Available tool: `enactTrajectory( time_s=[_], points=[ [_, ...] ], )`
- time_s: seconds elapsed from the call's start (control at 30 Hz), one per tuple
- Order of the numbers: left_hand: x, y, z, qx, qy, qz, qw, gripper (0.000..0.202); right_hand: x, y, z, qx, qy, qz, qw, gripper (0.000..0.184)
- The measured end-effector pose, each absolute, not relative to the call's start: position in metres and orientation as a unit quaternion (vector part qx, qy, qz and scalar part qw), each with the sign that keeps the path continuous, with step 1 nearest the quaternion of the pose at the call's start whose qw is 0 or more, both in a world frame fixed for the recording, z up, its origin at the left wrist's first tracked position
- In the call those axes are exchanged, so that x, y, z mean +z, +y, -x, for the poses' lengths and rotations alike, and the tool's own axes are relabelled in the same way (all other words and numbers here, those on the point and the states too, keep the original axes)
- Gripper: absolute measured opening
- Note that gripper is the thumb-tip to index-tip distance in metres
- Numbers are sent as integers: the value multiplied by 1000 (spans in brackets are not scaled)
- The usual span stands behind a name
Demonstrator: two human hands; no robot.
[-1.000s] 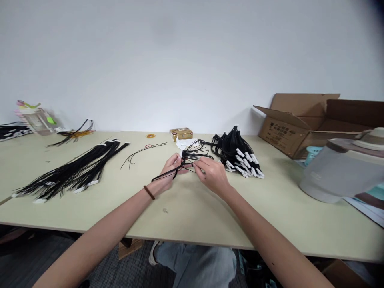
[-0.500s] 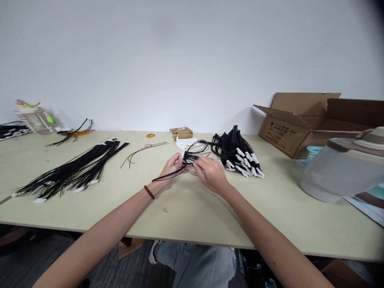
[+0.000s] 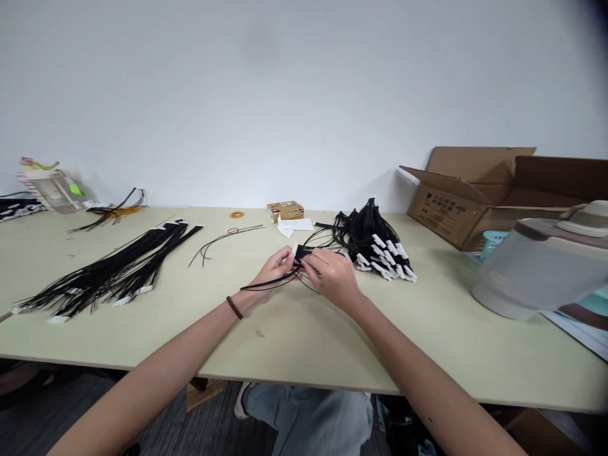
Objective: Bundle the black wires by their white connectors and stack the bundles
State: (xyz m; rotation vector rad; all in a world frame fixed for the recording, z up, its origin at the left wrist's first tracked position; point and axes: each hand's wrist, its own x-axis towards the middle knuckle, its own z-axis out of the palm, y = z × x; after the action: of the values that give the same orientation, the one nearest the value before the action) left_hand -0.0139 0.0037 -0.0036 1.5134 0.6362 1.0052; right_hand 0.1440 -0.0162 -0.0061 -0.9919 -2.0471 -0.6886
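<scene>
Over the middle of the table, my left hand (image 3: 273,271) is closed on a black wire harness (image 3: 304,252), near its white connector end. Close against it, my right hand (image 3: 333,273) pinches thin black wires of the same harness; its fingertips hide the exact grip. Loose wire ends cross the left palm and hang toward the wrist, and other strands loop out behind the right hand. Just right of my hands lies a heap of bundled black harnesses (image 3: 368,231) with several white connectors (image 3: 390,254) facing me.
More black harnesses (image 3: 128,263) are spread on the left of the table (image 3: 285,342). Loose wires (image 3: 221,237), a yellow ring (image 3: 236,215), white paper (image 3: 298,224) and a small gold box (image 3: 285,211) lie behind. An open cardboard box (image 3: 441,212) and a grey translucent jug (image 3: 527,272) stand right.
My right hand has moved slightly left, closer to the white connector in my left hand. The wire loops behind it have shifted and spread lower, showing more of the white paper.
</scene>
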Motion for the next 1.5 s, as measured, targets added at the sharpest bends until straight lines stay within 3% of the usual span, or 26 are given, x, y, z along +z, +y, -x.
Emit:
enactTrajectory(
  time_s=[0.57, 0.67, 0.77, 0.83, 0.93, 1.03, 1.17, 1.3, 1.4, 1.5],
  points=[
    [-10, 15, 16, 439, 322, -715, 439, 31, 0, -16, -146, -211, -768, 461, 392, 21],
    [-14, 20, 19, 425, 340, -743, 389, 31, 6, -15, -149, -135, -770, 493, 381, 40],
    [-15, 24, 22, 420, 368, -750, 355, 31, 11, -14, -153, -41, -786, 502, 359, 30],
    [-14, 27, 24, 425, 398, -769, 263, 31, 17, -16, -157, 55, -799, 487, 348, 21],
    [-13, 33, 30, 427, 430, -789, 100, 27, 28, -21, -162, 266, -791, 426, 349, 25],
    [-12, 37, 34, 413, 439, -797, 38, 27, 36, -26, -165, 419, -727, 361, 405, 31],
    [-9, 30, 34, 400, 389, -827, 66, 28, 38, -24, -167, 516, -615, 315, 506, 40],
    [-5, 19, 33, 362, 341, -858, 126, 34, 37, -16, -169, 492, -534, 286, 625, 35],
    [-4, 15, 35, 372, 327, -856, 146, 38, 37, -12, -172, 386, -489, 304, 721, 35],
    [-5, 16, 36, 397, 335, -845, 126, 38, 37, -11, -179, 230, -504, 331, 764, 31]
  ],
)
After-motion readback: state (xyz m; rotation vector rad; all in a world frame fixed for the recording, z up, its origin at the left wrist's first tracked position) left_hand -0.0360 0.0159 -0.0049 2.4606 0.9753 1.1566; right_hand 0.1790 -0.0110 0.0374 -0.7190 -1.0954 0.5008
